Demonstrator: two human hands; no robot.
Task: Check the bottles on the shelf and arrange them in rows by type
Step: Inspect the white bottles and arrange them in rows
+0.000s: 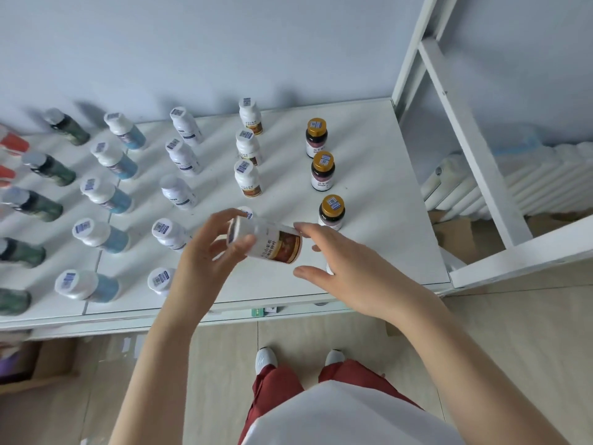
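My left hand (208, 252) grips a white bottle with a brown label (272, 242) by its cap end, holding it sideways above the white shelf (385, 220). My right hand (337, 261) is beside the bottle's base, fingers spread; whether they touch it is unclear. On the shelf stand rows of bottles: gold-capped dark ones (322, 170) at the right, white ones with brown labels (247, 178), white ones with dark labels (183, 155), blue-labelled ones (106, 194), green ones (48, 168) and orange ones (12, 144) at the far left. Another cap (247, 211) peeks out behind the held bottle.
A white shelf frame (465, 139) rises at the right, with a radiator (529, 178) behind it. Cardboard boxes (38, 364) sit on the floor under the shelf at the left. My feet (266, 359) stand on the tiled floor close to the shelf's front edge.
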